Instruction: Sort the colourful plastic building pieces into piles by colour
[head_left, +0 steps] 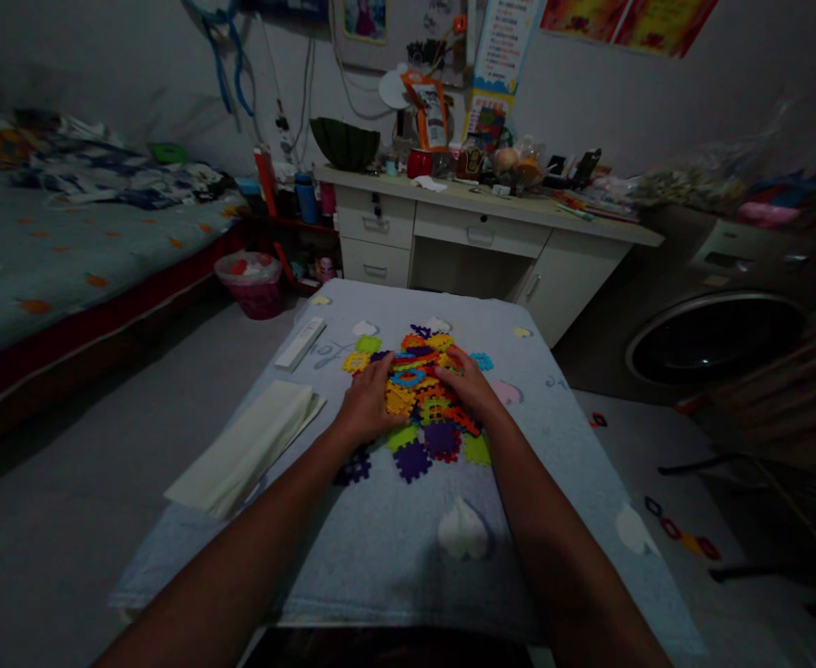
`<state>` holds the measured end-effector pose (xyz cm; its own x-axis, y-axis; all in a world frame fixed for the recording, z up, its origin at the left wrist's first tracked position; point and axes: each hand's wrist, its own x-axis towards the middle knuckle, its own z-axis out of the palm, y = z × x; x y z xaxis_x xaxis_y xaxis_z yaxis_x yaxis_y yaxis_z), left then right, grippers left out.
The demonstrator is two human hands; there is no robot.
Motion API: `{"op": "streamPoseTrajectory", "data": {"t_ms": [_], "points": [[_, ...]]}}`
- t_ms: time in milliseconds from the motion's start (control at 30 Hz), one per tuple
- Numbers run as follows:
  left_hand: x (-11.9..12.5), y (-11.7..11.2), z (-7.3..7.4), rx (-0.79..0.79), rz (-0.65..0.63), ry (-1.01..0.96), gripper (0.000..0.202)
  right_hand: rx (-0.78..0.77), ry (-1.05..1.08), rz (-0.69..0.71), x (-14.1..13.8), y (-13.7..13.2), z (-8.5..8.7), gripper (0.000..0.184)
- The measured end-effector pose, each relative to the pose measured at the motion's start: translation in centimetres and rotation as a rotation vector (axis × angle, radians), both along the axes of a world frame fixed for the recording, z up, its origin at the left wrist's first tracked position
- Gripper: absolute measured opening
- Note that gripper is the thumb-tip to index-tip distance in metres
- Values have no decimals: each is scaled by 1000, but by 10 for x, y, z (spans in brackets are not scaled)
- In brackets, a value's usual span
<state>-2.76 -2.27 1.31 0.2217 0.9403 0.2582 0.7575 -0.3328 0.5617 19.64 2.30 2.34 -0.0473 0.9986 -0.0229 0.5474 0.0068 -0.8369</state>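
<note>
On blue cloth [372,547], hands [367,405] [473,385] around toothed pieces [411,459].

Bare hands [368,404], wrists [340,438] — bare, tapering forearms [254,549]

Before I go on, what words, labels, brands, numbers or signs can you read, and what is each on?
Nothing can be read with certainty.
Wall chart: lines of characters, too small and blurred.
Orange pouch: printed label, too blurred.
Dark-labelled jar: markings too small.
Long white object: faint mark, unreadable.
Colourful plastic pieces: no lettering I can make out.
</note>
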Motion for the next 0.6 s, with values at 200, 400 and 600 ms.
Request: {"op": "streamPoseTrajectory", "data": {"t_ms": [200,400,600], "points": [[9,19,5,5,-82,-292,107,-133,506,60,-14,3,2,59],[19,30,34,-169,8,-465,105,-91,681,-40,-27,13,19,49],[25,45,46,-269,236,-644,117,10,642,-53,-27,17,38,59]]}}
